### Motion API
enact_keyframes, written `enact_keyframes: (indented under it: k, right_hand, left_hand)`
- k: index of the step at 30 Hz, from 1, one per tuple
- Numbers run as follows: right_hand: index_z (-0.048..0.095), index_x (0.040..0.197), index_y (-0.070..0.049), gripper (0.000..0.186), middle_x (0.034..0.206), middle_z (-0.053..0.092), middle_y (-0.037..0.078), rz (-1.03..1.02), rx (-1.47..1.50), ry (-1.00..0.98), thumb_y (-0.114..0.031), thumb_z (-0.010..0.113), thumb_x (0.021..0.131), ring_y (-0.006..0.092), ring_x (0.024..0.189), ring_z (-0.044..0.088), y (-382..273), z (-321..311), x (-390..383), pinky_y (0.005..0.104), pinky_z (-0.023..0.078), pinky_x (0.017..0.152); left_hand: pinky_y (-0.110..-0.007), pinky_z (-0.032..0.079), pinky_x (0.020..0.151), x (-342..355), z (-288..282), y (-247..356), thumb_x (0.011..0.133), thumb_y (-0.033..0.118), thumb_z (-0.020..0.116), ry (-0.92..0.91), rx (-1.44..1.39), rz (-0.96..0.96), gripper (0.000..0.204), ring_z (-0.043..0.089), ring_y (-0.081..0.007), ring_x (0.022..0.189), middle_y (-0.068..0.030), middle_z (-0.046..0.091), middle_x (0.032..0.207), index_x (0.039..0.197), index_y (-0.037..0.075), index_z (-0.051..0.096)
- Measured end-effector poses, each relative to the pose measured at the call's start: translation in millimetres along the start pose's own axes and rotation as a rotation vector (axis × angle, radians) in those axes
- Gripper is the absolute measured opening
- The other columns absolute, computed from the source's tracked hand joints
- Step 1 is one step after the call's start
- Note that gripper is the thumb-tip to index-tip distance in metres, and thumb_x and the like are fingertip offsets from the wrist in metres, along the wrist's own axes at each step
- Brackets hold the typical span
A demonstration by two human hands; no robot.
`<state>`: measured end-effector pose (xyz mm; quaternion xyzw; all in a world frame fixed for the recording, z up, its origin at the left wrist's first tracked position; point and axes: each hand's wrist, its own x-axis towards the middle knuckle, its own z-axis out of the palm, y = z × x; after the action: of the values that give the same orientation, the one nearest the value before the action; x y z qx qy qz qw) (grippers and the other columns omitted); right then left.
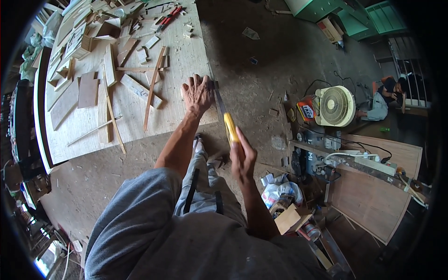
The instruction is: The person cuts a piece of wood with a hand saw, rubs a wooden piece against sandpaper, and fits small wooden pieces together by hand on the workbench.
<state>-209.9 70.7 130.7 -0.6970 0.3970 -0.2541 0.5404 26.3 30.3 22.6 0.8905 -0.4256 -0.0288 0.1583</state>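
Observation:
My right hand is closed around the yellow handle of a hand saw. The saw's narrow dark blade points up and away, along the right edge of the wooden worktable. At that same edge my left hand presses down with its fingers bent. A small dark end shows between this hand and the blade's tip, and the palm hides whatever lies beneath. Left of that hand are a pale wood block and a thin brown strip.
Wood offcuts, boards and red-handled pliers cover the table's far and left parts. On the floor at right stand a cream fan, a power strip on a beam and a leaning panel. Another person sits beyond the fan.

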Motion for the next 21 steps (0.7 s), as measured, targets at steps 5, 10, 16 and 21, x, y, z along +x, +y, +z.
enact_keyframes:
  k: [5,10,16,21]
  right_hand:
    - [0.051,0.136,0.012,0.047,0.117,0.066,0.033,-0.052,-0.020,0.024,-0.018,0.051,0.100,0.0356,0.106,0.069,3,-1,-22,0.0381,0.056,0.086]
    - [0.051,0.136,0.012,0.046,0.119,0.065,0.033,0.096,0.042,-0.028,-0.016,0.053,0.100,0.0318,0.108,0.068,-20,6,21,0.0360,0.055,0.088]
    - [0.051,0.137,0.011,0.045,0.105,0.068,0.030,-0.133,-0.055,0.033,-0.016,0.053,0.100,0.0283,0.089,0.071,-14,-2,-19,0.0352,0.055,0.076]
    - [0.050,0.136,0.012,0.046,0.108,0.068,0.031,0.056,-0.033,-0.019,-0.014,0.052,0.100,0.0295,0.093,0.071,-16,-2,6,0.0354,0.055,0.078]
  left_hand:
    - [-0.048,0.035,0.086,3,8,-6,0.097,0.035,0.048,-0.018,0.044,-0.016,0.026,0.050,-0.0314,0.105,-0.0143,0.053,0.108,0.108,0.013,0.056]
    - [-0.048,0.036,0.087,-1,6,1,0.094,0.034,0.052,-0.015,0.028,-0.022,0.026,0.050,-0.0306,0.107,-0.0140,0.053,0.110,0.108,0.013,0.056]
    - [-0.046,0.036,0.088,2,7,-9,0.088,0.030,0.057,-0.034,0.060,-0.048,0.026,0.049,-0.0295,0.110,-0.0136,0.053,0.111,0.109,0.013,0.057]
    - [-0.046,0.036,0.088,0,2,4,0.090,0.029,0.055,0.005,0.032,-0.007,0.024,0.050,-0.0292,0.108,-0.0123,0.053,0.108,0.108,0.013,0.058]
